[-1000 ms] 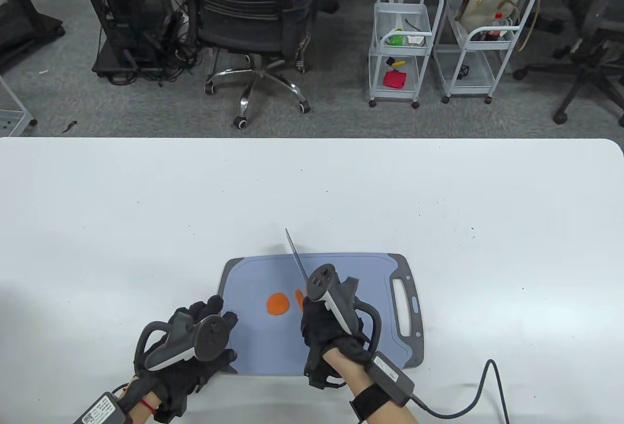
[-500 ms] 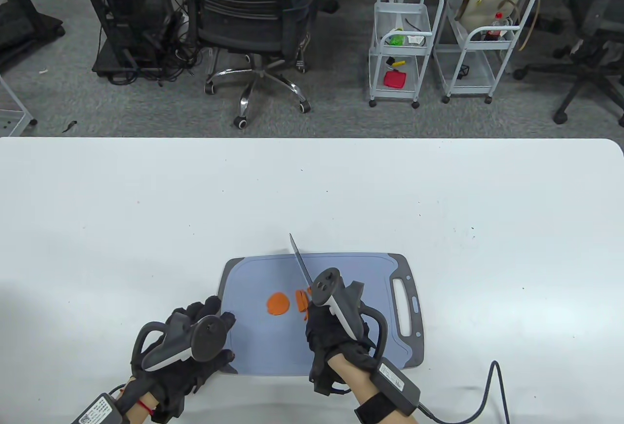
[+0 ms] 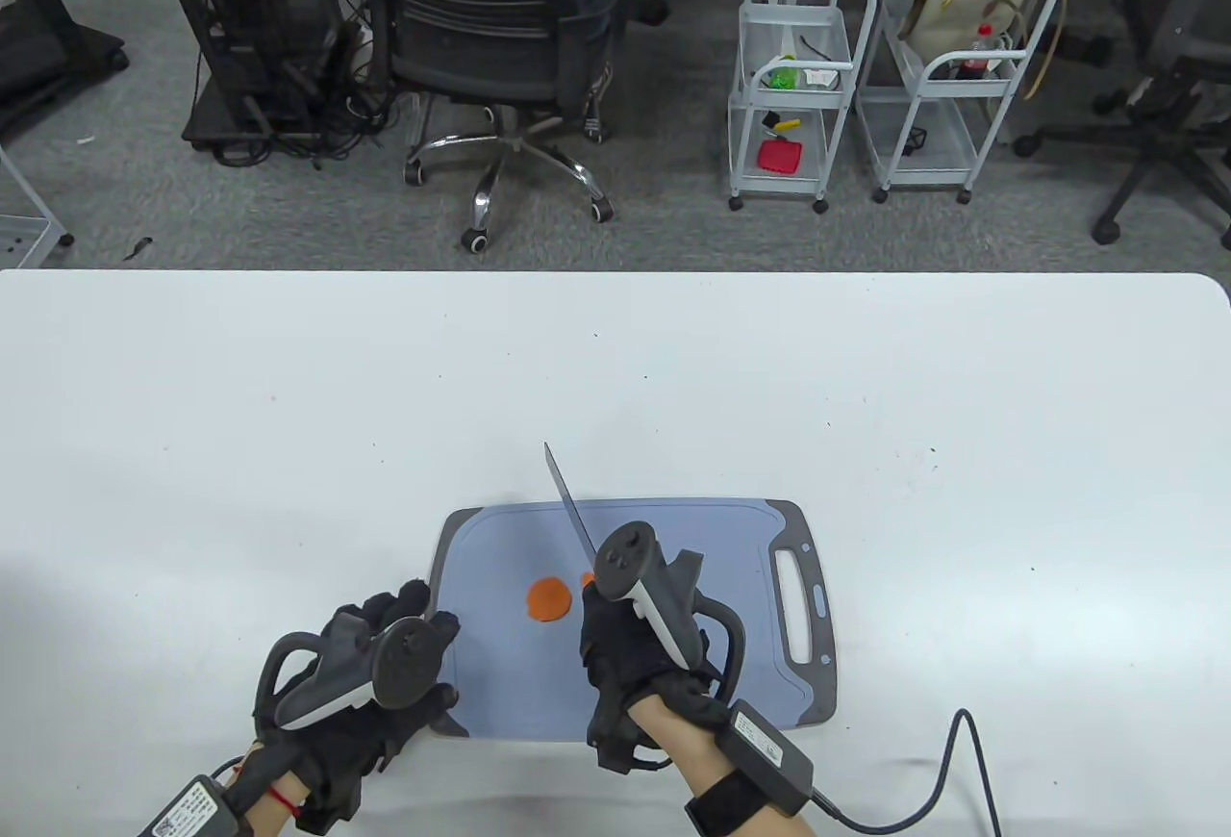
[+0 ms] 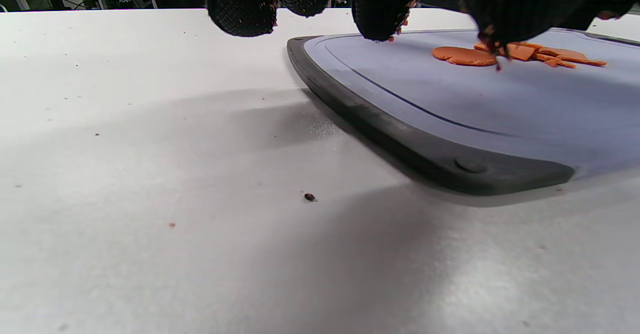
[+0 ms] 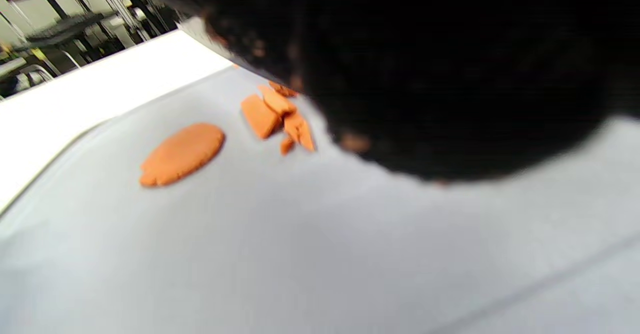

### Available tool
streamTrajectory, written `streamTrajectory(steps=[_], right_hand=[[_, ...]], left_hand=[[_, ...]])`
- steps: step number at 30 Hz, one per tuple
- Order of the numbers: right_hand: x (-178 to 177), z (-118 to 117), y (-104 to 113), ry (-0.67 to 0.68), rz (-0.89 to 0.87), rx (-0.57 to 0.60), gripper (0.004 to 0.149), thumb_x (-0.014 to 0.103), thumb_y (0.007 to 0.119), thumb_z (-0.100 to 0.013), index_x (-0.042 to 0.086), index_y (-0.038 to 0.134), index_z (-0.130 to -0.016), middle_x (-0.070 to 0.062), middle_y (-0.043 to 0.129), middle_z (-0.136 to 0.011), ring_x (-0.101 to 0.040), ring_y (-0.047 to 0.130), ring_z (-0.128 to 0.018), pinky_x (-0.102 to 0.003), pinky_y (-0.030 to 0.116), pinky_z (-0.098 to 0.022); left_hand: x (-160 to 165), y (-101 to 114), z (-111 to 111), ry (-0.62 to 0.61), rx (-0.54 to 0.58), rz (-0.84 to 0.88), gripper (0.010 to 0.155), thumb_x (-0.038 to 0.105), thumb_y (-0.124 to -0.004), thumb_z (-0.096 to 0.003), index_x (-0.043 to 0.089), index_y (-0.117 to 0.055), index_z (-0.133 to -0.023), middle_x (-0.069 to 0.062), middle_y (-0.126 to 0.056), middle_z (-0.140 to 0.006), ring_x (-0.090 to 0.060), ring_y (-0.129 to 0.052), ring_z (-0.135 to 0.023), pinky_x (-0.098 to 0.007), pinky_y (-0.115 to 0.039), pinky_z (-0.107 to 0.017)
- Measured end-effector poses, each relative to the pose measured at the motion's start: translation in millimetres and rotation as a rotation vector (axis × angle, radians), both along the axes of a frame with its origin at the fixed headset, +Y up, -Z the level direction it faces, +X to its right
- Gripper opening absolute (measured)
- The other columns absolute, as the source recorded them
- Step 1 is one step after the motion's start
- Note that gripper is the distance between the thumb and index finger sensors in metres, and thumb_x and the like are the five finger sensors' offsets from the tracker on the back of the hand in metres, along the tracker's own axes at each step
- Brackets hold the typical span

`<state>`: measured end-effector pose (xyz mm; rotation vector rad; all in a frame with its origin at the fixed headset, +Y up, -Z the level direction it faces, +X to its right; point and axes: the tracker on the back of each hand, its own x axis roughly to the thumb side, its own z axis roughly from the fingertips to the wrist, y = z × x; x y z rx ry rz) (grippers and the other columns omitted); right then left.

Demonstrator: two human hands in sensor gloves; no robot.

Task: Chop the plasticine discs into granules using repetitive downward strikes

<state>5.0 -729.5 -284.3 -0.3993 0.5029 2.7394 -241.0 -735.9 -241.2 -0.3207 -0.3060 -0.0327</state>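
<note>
Orange plasticine lies on the blue board (image 3: 500,683): a whole disc (image 3: 549,599) beside cut pieces (image 5: 280,116). The right hand (image 3: 630,659) grips a knife (image 3: 569,502), blade raised over the pieces. The left hand (image 3: 370,683) rests at the board's left edge, fingers (image 4: 240,4) loosely spread.

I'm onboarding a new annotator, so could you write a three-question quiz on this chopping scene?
1. True or false: the orange disc on the cutting board is uncut.
2. Which hand grips the knife? A) left hand B) right hand
3. Fill in: the cut orange pieces lie on the ____.

Key: 1 true; 2 B; 3 cutting board.
</note>
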Motion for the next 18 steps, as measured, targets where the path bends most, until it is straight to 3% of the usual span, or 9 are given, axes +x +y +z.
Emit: streamTrajectory(steps=[2, 4, 9, 13, 18], right_hand=[[-2.9, -4.5, -14.6, -0.006, 0.082, -0.068, 0.051, 0.049, 0.070, -0.052, 0.008, 0.077, -0.081, -0.002, 0.097, -0.043, -0.018, 0.110, -0.003, -0.045, 0.094, -0.011], [-5.4, -4.1, -20.1, -0.019, 0.047, -0.011, 0.051, 0.050, 0.070, -0.052, 0.008, 0.075, -0.080, -0.001, 0.096, -0.042, -0.017, 0.110, -0.002, -0.044, 0.094, -0.011], [-4.2, -19.2, -17.5, -0.015, 0.005, -0.017, 0.051, 0.050, 0.070, -0.052, 0.008, 0.077, -0.080, -0.001, 0.097, -0.042, -0.017, 0.110, -0.003, -0.044, 0.094, -0.011], [-1.6, -4.2, -1.5, -0.036, -0.036, 0.053, 0.051, 0.050, 0.070, -0.052, 0.008, 0.078, -0.081, -0.002, 0.097, -0.042, -0.018, 0.110, -0.003, -0.044, 0.094, -0.011], [-7.9, 10.6, -8.3, -0.055, 0.005, -0.035, 0.051, 0.049, 0.070, -0.053, 0.006, 0.078, -0.081, -0.004, 0.098, -0.044, -0.019, 0.110, -0.004, -0.045, 0.094, -0.011]], left_hand=[[1.0, -1.7, 1.1, -0.007, -0.007, -0.012, 0.077, 0.063, -0.064, -0.0369, 0.033, -0.057, -0.107, -0.014, -0.042, -0.124, -0.046, -0.060, -0.108, -0.066, -0.049, -0.075], [2.3, -3.0, 1.3, -0.011, -0.015, -0.016, 0.077, 0.063, -0.064, -0.0368, 0.033, -0.057, -0.107, -0.014, -0.042, -0.124, -0.046, -0.060, -0.108, -0.065, -0.049, -0.075], [5.6, -5.2, 1.9, -0.023, -0.028, -0.013, 0.077, 0.062, -0.064, -0.0369, 0.033, -0.057, -0.107, -0.014, -0.042, -0.124, -0.045, -0.060, -0.108, -0.065, -0.049, -0.075], [4.6, -3.8, 3.7, -0.027, -0.028, -0.019, 0.077, 0.063, -0.064, -0.0369, 0.033, -0.057, -0.107, -0.013, -0.043, -0.123, -0.045, -0.061, -0.108, -0.065, -0.049, -0.075], [3.5, -2.8, 2.7, -0.021, -0.025, -0.014, 0.077, 0.063, -0.064, -0.0369, 0.033, -0.057, -0.107, -0.013, -0.043, -0.123, -0.045, -0.060, -0.108, -0.065, -0.049, -0.075]])
